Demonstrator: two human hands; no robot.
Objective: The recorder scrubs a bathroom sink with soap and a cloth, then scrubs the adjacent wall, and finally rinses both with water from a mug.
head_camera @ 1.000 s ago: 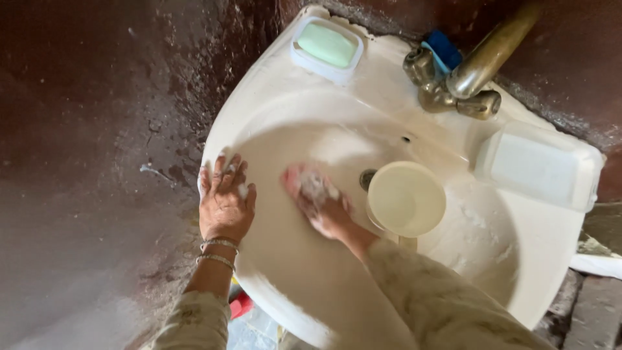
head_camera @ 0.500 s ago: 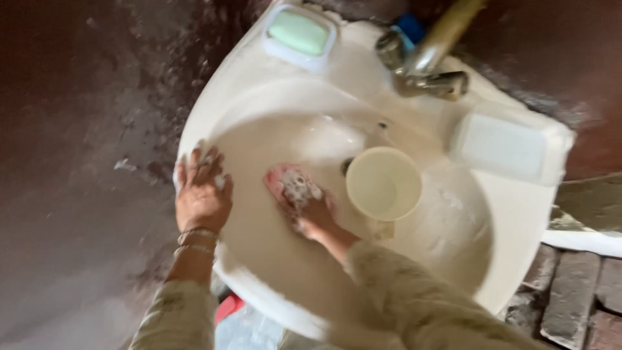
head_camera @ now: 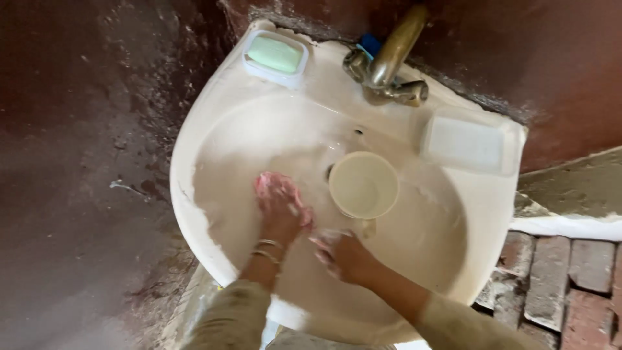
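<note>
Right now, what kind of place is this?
Probably a plain washing corner of a home: a white ceramic wall basin, a brass tap and a green soap bar in a white dish, set against rough dark red walls beside bare brickwork.

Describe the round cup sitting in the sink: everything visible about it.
The cup is a round, pale cream vessel, plastic by its look, seen from straight above so only its rim and inside show. It stands upright in the basin of the white sink, beside the drain and below the brass tap. Whether it holds water cannot be told. A handle seems to stick out at its lower edge, towards the right hand. The left hand, on a pink pad, is apart from it.
</note>
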